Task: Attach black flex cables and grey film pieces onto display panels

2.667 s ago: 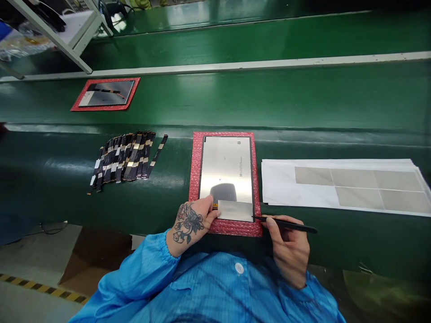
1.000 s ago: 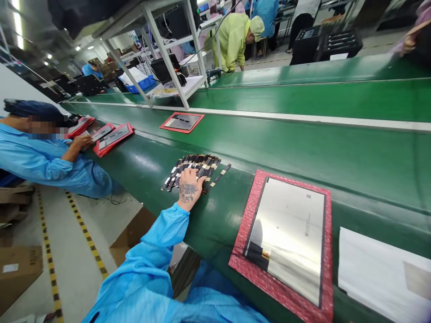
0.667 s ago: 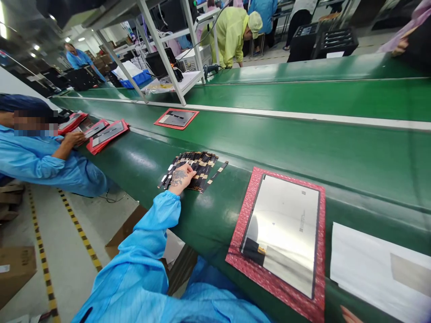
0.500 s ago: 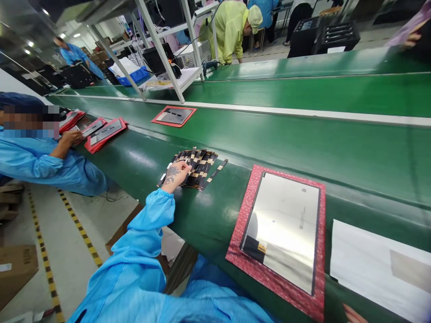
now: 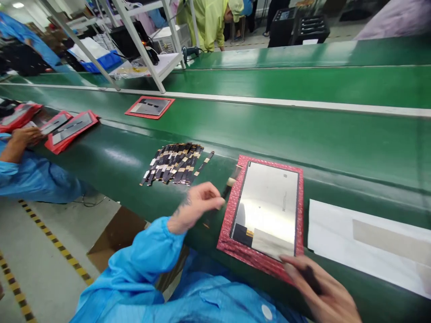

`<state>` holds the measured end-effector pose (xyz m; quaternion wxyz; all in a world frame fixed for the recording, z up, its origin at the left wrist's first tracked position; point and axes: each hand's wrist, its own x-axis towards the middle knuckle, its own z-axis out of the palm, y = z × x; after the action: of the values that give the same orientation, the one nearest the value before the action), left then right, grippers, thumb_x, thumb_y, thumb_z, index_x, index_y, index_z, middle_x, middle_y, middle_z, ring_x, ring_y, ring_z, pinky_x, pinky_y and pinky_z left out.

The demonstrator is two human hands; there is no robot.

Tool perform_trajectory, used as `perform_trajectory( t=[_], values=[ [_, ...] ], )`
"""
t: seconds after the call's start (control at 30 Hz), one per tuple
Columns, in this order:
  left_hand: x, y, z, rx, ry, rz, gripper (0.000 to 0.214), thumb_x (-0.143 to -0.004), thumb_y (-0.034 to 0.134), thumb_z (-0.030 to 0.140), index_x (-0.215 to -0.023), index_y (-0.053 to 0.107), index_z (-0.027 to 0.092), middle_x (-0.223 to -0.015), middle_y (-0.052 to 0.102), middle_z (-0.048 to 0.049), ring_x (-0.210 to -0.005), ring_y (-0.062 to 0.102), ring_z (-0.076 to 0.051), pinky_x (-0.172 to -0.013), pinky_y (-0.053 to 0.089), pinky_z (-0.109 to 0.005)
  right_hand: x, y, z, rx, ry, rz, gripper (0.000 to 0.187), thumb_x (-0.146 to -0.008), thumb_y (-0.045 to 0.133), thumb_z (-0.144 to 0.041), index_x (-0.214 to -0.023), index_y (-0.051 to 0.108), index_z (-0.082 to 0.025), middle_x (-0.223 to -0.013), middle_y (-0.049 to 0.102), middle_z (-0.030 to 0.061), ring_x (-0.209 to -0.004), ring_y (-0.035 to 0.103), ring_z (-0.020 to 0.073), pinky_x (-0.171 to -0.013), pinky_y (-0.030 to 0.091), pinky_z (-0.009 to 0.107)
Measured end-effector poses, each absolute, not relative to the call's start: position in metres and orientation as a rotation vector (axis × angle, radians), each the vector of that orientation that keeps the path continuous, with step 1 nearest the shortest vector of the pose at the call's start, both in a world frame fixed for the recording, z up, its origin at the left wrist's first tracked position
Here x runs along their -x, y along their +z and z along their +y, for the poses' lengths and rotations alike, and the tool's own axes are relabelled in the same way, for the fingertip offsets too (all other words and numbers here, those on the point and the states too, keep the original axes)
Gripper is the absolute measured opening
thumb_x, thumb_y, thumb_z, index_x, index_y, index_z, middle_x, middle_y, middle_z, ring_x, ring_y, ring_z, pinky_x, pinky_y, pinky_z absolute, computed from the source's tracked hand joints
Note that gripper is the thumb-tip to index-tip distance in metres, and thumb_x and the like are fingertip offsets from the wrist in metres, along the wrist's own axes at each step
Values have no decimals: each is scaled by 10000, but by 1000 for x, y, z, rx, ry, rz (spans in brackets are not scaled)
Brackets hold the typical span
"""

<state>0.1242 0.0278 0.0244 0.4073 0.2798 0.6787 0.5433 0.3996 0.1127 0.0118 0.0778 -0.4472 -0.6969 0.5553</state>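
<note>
My left hand [image 5: 198, 206] pinches a dark flex cable [image 5: 230, 181] with a tan patch, blurred by motion, beside the red padded sheet's left edge. On that red padded sheet [image 5: 225, 233] lies a silvery display panel [image 5: 266, 202], with a black piece and a gold connector at its near left corner. My right hand [image 5: 323, 287] is closed around a slim dark tool [image 5: 310, 277] at the panel's near right edge; its exact kind is unclear. Several flex cables [image 5: 175, 163] form a fanned pile left of the panel, with a single one at its right side.
White paper [image 5: 336, 229] lies right of the panel. Another panel on a red sheet [image 5: 150, 107] rests farther back on the green belt [image 5: 269, 116]. At left, a co-worker's hand [image 5: 27, 136] touches red-wrapped panels [image 5: 72, 130]. A white metal rack [image 5: 141, 49] stands behind.
My left hand has moved right from the cable pile to the panel's side, carrying one flex cable. My right hand has come in from the lower edge with a dark tool. The view has shifted right.
</note>
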Motion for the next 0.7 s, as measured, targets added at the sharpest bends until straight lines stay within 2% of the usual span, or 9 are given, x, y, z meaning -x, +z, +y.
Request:
perform_trajectory(
  t=[0.07,0.13,0.2,0.27,0.43,0.53,0.6,0.7],
  values=[
    [-166,21,39,-667,1303,1477,383,-653,764,458,-639,524,160,-594,518,22,-565,468,-96,-562,380,-229,-381,14,112,1338,1920,-1953,266,-689,675,-594,-817,738,-370,-823,719,30,-899,666,344,-835,551,477],
    [-193,17,50,-634,1246,1364,438,-656,756,524,-640,508,163,-580,482,27,-548,422,-93,-528,335,-229,-364,18,113,1306,2111,-1848,286,-681,706,-577,-787,713,-311,-758,677,12,-785,633,280,-753,518,418],
    [-206,15,57,-613,1238,1322,481,-648,750,573,-643,499,163,-583,458,28,-556,389,-93,-523,306,-231,-352,22,116,1296,2164,-1749,308,-656,737,-561,-688,646,-268,-660,584,-21,-644,529,194,-630,447,339],
    [-208,14,61,-592,1262,1312,513,-629,761,595,-642,493,159,-593,447,29,-570,374,-92,-534,293,-230,-347,26,120,1289,2192,-1688,340,-640,759,-532,-654,581,-243,-630,499,-43,-593,420,145,-561,359,292],
    [-204,13,65,-553,1248,1329,545,-600,787,607,-643,484,156,-592,436,34,-572,371,-91,-544,287,-235,-346,25,125,1269,2281,-1701,385,-667,755,-503,-653,500,-214,-621,394,-62,-592,309,119,-526,247,273],
    [-203,9,65,-587,1216,1320,529,-660,732,630,-666,480,164,-613,462,26,-585,407,-101,-557,322,-237,-342,17,130,1241,2329,-1671,422,-646,751,-550,-644,498,-212,-612,414,-59,-588,339,122,-529,269,278],
    [-201,3,59,-698,1205,1385,462,-767,646,601,-693,497,170,-639,495,11,-596,441,-114,-569,356,-249,-340,9,136,1208,2355,-1694,401,-657,732,-559,-686,549,-203,-630,494,-39,-605,414,140,-558,319,288],
    [-196,-13,40,-1131,1203,1715,278,-913,531,410,-792,614,174,-765,584,-38,-713,525,-155,-661,426,-284,-339,-1,145,1236,2192,-1886,332,-741,650,-530,-720,588,-205,-665,574,-10,-651,503,178,-631,387,320]
  ],
)
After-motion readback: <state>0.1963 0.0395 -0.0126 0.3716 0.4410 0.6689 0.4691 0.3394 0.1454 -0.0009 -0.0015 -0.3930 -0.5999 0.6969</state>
